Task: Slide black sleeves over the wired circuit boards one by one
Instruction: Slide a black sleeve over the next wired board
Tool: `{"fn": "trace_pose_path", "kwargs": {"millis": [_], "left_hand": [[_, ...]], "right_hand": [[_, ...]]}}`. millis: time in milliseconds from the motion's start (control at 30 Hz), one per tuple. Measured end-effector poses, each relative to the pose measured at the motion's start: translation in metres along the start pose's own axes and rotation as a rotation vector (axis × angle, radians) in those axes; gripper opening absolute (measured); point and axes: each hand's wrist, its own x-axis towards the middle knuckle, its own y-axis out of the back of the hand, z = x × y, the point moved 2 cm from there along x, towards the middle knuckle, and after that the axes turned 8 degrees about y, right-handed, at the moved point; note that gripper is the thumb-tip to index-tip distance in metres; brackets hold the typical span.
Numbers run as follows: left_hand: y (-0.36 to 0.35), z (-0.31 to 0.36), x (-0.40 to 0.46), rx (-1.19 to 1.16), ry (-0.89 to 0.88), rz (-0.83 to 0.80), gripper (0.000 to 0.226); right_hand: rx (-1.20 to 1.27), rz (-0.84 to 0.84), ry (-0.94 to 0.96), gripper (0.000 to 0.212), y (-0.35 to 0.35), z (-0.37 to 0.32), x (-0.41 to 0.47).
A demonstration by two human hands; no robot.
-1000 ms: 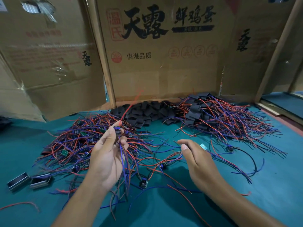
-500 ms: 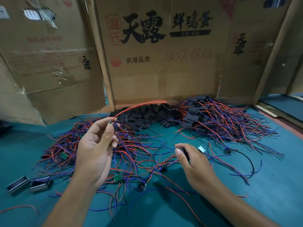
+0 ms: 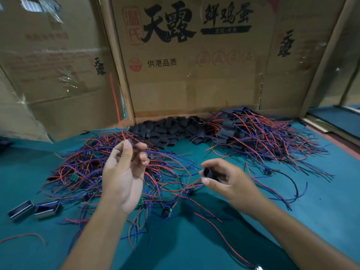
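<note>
The left hand (image 3: 124,172) pinched a red wire (image 3: 116,106) that stood upright; the right hand (image 3: 224,178) held a black sleeve (image 3: 208,171) above the teal table (image 3: 194,246).

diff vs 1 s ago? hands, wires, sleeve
The left hand lifted its pinched wired board clear of the left pile; the red wire swung from leaning right to standing nearly straight up. The right hand rose slightly and opened its grip, so the black sleeve pinched in its fingers now shows. Nothing was let go. The loose sleeve heap and finished pile are unchanged.
</note>
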Motion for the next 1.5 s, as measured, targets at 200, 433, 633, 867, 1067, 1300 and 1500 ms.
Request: {"fn": "trace_pose_path", "kwargs": {"millis": [200, 433, 633, 867, 1067, 1300, 1500], "left_hand": [[0.003, -0.001, 0.001, -0.056, 0.025, -0.044, 0.013], [0.001, 0.001, -0.003, -0.088, 0.018, -0.076, 0.013], [-0.001, -0.001, -0.006, -0.066, 0.029, -0.086, 0.011], [-0.002, -0.002, -0.007, -0.048, 0.039, -0.115, 0.013], [-0.004, -0.004, -0.011, -0.004, 0.042, -0.142, 0.013], [-0.019, -0.028, -0.027, 0.199, 0.145, -0.350, 0.014], [-0.016, -0.056, -0.031, 0.355, 0.153, -0.389, 0.016]], "right_hand": [[0.232, -0.142, 0.016, 0.024, -0.016, -0.011, -0.007], [0.625, -0.216, -0.163, 0.038, -0.026, -0.021, -0.012], [0.814, -0.279, -0.147, 0.047, -0.030, -0.026, -0.014], [0.893, -0.309, -0.123, 0.057, -0.027, -0.031, -0.014], [0.855, -0.316, -0.110, 0.056, -0.025, -0.033, -0.013], [0.079, -0.284, 0.042, 0.029, -0.012, -0.029, -0.009], [-0.220, -0.139, 0.220, 0.028, -0.007, -0.035, -0.010]]}}
